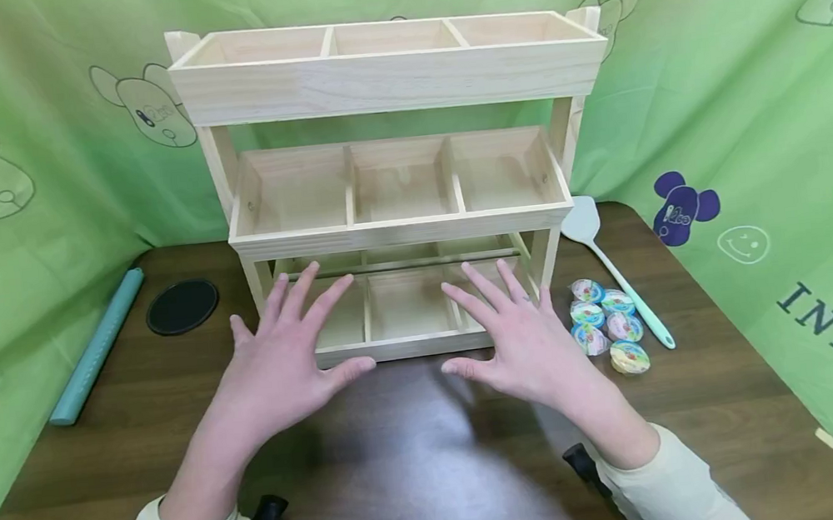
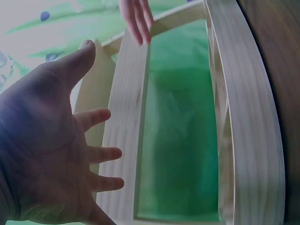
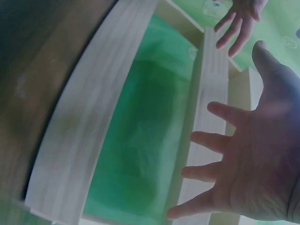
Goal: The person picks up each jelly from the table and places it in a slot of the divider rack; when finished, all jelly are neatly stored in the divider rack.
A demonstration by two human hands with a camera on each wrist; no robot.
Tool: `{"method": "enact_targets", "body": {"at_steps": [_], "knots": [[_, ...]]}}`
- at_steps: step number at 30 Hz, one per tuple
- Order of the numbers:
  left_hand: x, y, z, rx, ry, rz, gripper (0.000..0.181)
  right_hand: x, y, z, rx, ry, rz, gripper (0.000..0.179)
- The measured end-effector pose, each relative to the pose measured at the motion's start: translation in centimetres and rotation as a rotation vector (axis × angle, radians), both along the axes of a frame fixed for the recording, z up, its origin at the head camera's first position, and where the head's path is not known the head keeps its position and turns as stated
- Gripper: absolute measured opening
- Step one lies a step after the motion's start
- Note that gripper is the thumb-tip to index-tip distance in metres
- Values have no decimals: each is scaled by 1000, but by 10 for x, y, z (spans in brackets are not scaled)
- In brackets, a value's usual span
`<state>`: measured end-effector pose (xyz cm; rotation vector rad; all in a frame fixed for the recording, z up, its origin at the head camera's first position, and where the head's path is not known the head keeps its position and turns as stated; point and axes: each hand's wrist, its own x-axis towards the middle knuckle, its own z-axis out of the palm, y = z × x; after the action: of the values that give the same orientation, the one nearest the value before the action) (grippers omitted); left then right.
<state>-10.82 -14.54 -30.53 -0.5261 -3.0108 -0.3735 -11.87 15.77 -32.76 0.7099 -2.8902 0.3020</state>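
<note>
My left hand (image 1: 277,374) is spread in front of the lower left of a pale wooden three-tier rack (image 1: 392,82), palm facing away in the head view. My right hand (image 1: 526,346) mirrors it at the lower right, fingers also spread. Neither hand holds anything. In the left wrist view the straight fingers of the left hand (image 2: 51,136) stand before the rack's boards (image 2: 124,122). The right wrist view has the right hand (image 3: 253,150) likewise before the rack's boards (image 3: 211,93). Each tier of the rack has three compartments, and I see nothing in them.
Right of the rack lie several small round wrapped cups (image 1: 622,326) and a pale blue spatula (image 1: 613,270). On the left are a black round disc (image 1: 182,307) and a teal rod (image 1: 98,345). Green printed cloth (image 1: 758,135) surrounds the brown table (image 1: 407,478).
</note>
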Motion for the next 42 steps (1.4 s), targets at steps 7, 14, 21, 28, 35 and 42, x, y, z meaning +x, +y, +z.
{"method": "enact_targets", "body": {"at_steps": [7, 14, 21, 28, 35, 42], "knots": [[-8, -25, -7, 93, -31, 36, 96, -1, 18, -10, -25, -58, -27, 89], [-22, -44, -21, 263, 10, 40, 87, -7, 42, -22, -75, -75, -73, 80], [-33, -60, -31, 466, 103, 73, 74, -14, 75, -33, -130, -19, -112, 73], [-43, -72, -42, 637, 225, 157, 53, -23, 108, -39, -275, 12, -190, 62], [-51, -79, -55, 738, 191, 283, 46, -36, 131, -45, -341, 38, -251, 53], [-58, -83, -67, 791, 35, 294, 58, -49, 145, -50, -356, 35, -240, 49]]}}
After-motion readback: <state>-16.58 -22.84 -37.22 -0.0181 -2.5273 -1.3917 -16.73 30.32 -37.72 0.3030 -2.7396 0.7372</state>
